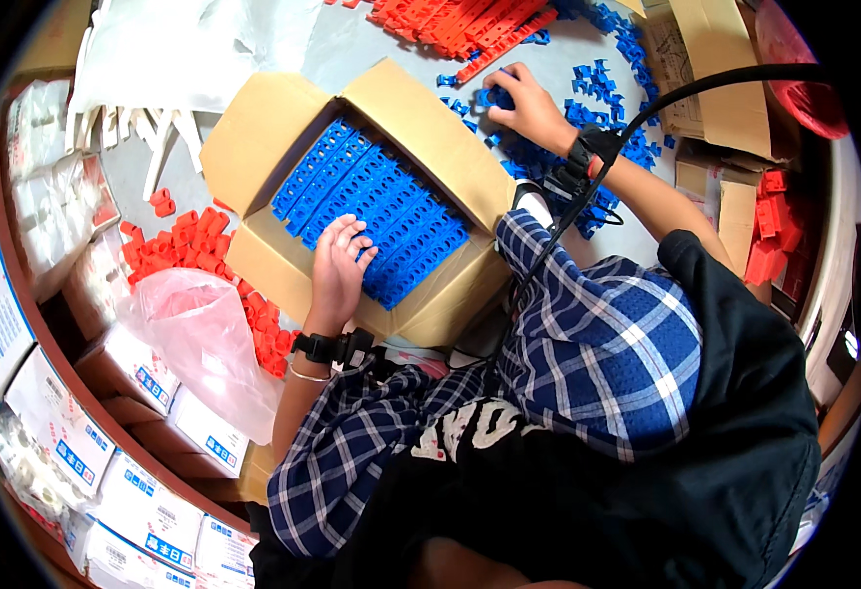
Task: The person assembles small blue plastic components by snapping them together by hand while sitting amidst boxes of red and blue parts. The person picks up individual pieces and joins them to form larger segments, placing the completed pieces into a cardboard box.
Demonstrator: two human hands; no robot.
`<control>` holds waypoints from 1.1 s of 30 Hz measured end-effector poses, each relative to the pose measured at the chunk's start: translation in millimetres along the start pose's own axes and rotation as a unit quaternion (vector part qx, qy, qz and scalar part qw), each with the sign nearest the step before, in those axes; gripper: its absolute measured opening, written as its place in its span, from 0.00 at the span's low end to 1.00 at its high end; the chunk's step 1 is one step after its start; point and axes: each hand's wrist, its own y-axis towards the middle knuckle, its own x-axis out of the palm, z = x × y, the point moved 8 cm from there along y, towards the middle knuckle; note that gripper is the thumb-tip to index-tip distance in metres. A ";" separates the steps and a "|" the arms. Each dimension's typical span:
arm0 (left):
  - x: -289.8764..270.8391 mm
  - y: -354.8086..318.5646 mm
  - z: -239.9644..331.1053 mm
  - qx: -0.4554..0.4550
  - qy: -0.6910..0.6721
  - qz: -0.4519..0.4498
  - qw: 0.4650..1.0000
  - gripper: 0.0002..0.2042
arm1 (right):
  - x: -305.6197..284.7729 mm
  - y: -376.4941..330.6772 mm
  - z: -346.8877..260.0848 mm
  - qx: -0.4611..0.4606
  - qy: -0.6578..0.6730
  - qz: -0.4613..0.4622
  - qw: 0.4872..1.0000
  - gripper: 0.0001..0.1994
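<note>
Hard to make out what my right hand (524,103) pinches; fingers curl into loose blue clips (597,108) on the bench (352,44), grip unclear. Left hand (339,263) lies flat, fingers spread, on stacked blue clip strips (381,201) filling the cardboard box (254,128). Red clips (180,245) lie left of that hand, partly under a pink bag (200,334).

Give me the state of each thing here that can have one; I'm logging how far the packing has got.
Cardboard box: open, flaps folded out.
Blue strips: packed in rows in the box.
Left hand: flat on the strips, holding nothing.
Right hand: fingers down in the loose blue pieces.
Loose blue pieces: scattered on the floor.
Pink plastic bag: crumpled beside the box.
</note>
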 end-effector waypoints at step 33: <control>19.8 -24.8 -38.5 -0.137 -0.226 -0.153 0.952 0.15 | 80.8 -87.4 -260.8 -0.494 0.094 -0.191 0.843 0.16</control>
